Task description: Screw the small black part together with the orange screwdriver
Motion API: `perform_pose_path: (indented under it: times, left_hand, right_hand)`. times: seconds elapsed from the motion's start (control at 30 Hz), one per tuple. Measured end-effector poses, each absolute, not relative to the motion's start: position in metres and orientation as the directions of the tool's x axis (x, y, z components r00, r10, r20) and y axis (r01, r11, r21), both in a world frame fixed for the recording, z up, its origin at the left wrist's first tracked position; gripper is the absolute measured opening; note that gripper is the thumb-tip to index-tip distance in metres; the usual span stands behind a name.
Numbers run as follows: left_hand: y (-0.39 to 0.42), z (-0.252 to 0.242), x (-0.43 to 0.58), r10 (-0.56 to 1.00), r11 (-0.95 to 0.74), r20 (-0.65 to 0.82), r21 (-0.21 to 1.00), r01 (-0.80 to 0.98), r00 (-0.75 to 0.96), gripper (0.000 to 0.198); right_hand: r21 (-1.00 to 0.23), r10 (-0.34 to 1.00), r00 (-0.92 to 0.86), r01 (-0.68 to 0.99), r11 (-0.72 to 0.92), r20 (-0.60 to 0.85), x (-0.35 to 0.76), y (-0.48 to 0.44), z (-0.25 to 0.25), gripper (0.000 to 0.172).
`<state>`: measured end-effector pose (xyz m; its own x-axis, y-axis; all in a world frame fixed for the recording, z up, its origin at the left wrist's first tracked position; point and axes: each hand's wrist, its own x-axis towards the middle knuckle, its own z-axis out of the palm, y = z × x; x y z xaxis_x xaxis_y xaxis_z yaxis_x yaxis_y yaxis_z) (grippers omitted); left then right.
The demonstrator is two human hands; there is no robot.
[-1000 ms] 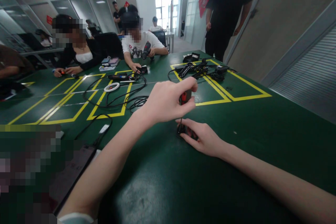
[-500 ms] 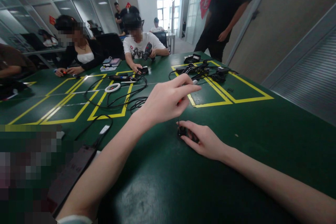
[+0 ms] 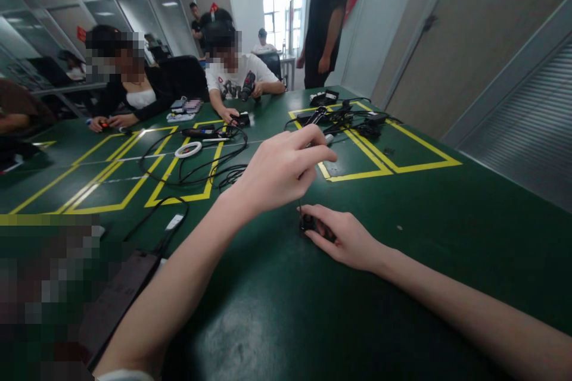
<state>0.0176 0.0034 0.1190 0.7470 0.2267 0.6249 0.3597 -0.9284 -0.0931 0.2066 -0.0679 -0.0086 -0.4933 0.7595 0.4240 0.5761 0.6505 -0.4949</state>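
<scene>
Right hand (image 3: 346,235) pinches squat, black, plastic-looking part (image 3: 307,224)
Likely light: grasp sides; left hand (image 3: 286,161), eleven o'clock, grips dark metal-looking rod (image 3: 300,205).

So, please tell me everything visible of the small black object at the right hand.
The small black object looks slightly glossy, perhaps plastic; finer parts and tilt cannot be made out. It seems to rest on the green table, held by the right hand. A thin dark shaft runs toward it from the left hand; contact is unclear.

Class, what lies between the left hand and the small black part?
In the head view, a thin dark shaft runs from the left hand toward the black part.
</scene>
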Motion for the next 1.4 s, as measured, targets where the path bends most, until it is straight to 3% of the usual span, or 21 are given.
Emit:
perform_pose_path:
  times: [0.4,0.5,0.7,0.9,1.13,1.4]
  left_hand:
    - [-0.002,0.127,0.016,0.254,-0.91,0.553,-0.142,0.39,0.794,0.025]
    - [0.0,0.125,0.015,0.26,-0.916,0.55,-0.12,0.384,0.793,0.032]
    - [-0.003,0.128,0.011,0.31,-0.893,0.544,-0.114,0.435,0.78,0.021]
    - [-0.013,0.135,0.012,0.321,-0.899,0.501,-0.106,0.425,0.804,0.023]
    - [-0.017,0.137,0.014,0.349,-0.912,0.48,-0.023,0.41,0.805,0.018]
    - [-0.014,0.135,0.016,0.309,-0.921,0.479,-0.064,0.383,0.822,0.029]
  right_hand:
    - [-0.492,0.761,-0.494,0.581,0.649,0.42,0.207,-0.067,-0.009,0.039]
    - [-0.507,0.764,-0.489,0.572,0.645,0.42,0.207,-0.068,-0.008,0.039]
    - [-0.505,0.754,-0.493,0.56,0.657,0.435,0.207,-0.068,-0.008,0.039]
    - [-0.497,0.758,-0.495,0.572,0.652,0.425,0.208,-0.067,-0.009,0.039]
    - [-0.493,0.753,-0.487,0.569,0.658,0.442,0.207,-0.067,-0.01,0.038]
    - [-0.487,0.748,-0.496,0.568,0.663,0.44,0.207,-0.067,-0.008,0.037]
